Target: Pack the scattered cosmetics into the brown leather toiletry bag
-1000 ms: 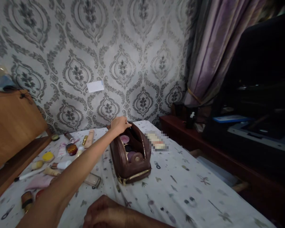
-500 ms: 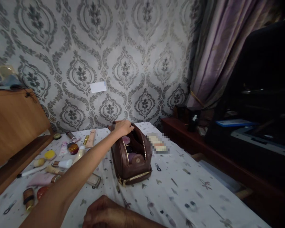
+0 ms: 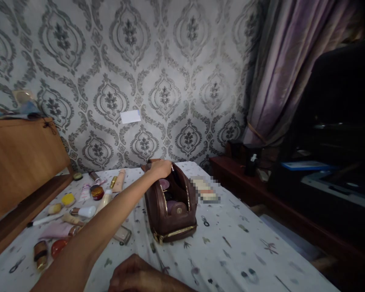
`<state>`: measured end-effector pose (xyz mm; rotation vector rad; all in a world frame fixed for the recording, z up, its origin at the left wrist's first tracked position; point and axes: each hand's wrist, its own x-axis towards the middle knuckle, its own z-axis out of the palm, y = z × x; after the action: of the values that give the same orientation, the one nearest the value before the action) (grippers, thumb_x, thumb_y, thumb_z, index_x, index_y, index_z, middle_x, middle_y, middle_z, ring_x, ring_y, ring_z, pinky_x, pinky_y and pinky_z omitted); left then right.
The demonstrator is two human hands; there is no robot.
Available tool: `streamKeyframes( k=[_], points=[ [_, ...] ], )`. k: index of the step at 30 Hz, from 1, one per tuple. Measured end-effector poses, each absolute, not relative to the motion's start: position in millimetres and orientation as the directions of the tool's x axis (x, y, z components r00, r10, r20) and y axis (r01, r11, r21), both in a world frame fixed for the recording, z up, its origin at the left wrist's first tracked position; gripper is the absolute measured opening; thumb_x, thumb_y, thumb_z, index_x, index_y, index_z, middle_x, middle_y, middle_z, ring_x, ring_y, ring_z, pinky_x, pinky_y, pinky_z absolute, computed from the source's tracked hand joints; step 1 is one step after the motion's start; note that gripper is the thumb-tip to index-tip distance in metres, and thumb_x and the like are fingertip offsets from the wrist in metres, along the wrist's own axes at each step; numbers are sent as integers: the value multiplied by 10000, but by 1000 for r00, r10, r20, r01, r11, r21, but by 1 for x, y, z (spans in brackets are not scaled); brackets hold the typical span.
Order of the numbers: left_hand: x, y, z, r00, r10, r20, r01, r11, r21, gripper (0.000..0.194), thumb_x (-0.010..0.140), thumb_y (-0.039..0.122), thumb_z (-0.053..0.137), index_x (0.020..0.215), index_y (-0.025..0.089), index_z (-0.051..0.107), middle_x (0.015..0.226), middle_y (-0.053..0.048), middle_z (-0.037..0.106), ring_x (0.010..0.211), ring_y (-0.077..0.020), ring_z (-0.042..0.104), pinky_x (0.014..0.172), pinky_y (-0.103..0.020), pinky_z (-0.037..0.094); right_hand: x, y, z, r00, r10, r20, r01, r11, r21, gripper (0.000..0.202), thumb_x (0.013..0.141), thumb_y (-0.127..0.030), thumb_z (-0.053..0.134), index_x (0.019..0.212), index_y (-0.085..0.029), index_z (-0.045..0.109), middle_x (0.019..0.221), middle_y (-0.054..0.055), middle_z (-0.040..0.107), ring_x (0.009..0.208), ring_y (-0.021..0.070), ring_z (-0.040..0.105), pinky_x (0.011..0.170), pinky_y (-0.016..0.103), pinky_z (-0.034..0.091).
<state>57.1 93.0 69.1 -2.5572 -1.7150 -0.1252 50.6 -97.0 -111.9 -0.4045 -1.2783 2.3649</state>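
With my left hand [image 3: 160,168] bent over the open bag's [image 3: 173,223] far rim, my right hand [image 3: 134,273] curls nearby; I cannot tell either's grip.

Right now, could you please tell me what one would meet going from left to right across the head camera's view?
Wooden panel, dark red jar, peach tube, brown bag, pixelated pale item, purple curtain.

Your left arm [image 3: 109,219] slanted in from eight o'clock, your left hand [image 3: 161,168] near the centre, back upward, fingers partly hidden. Your right hand [image 3: 132,272] sat low at seven, loosely curled, wrist toward six.
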Motion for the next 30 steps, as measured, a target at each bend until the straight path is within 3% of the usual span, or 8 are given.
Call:
streamKeyframes(
  k=[17,23,30],
  points=[
    [61,95,69,399,904,150,916,-401,-23,322,947,244,440,1056,121,716,1146,-212,706,1080,-310,672,854,-373,513,47,-98,-100,-872,479,-99,-164,-476,-864,379,609,-412,738,732,-54,733,631,56,664,518,101,548,506,207,315],
    [39,88,83,349,893,284,924,-379,58,331,971,245,393,1016,153,708,1071,-171,727,1043,-275,674,862,-344,484,48,-102,-93,-877,478,-52,-226,-505,-833,295,649,-334,693,712,-48,728,617,63,671,530,114,586,549,216,379],
    [-26,62,88,302,840,450,895,-412,170,341,992,284,336,1034,202,664,1017,-82,739,984,-233,667,830,-306,465,44,-103,-92,-865,502,0,-282,-486,-827,317,664,-370,698,638,-54,685,603,70,657,510,111,591,530,213,397]
  ],
)
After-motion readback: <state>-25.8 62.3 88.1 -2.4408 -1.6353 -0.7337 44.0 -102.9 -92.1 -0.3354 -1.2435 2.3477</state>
